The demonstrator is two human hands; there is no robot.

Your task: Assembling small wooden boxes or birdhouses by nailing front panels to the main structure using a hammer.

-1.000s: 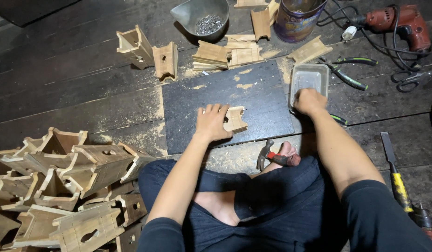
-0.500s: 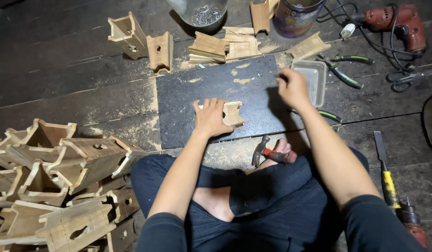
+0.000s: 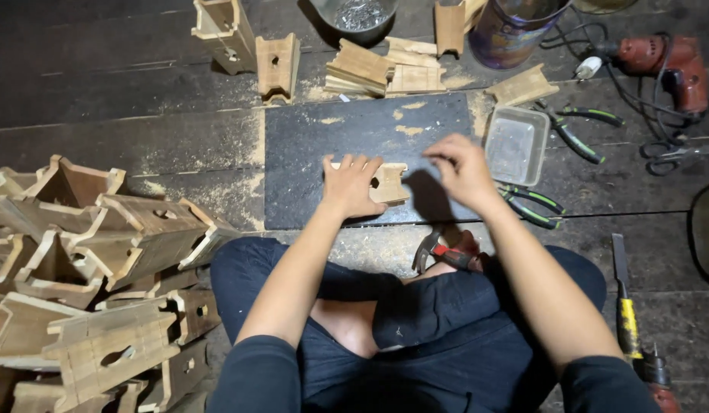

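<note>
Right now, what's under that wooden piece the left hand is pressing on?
The wooden piece lies flat on a dark board dusted with sawdust. The left hand covers its left end, so that part and anything beneath it cannot be seen.

Pale, unfinished wooden piece lies on a matt black, sawdust-flecked board. At two o'clock, a clear, dull plastic tray. At twelve, a shiny metal bowl. Dark, rough floor planks all around.
</note>
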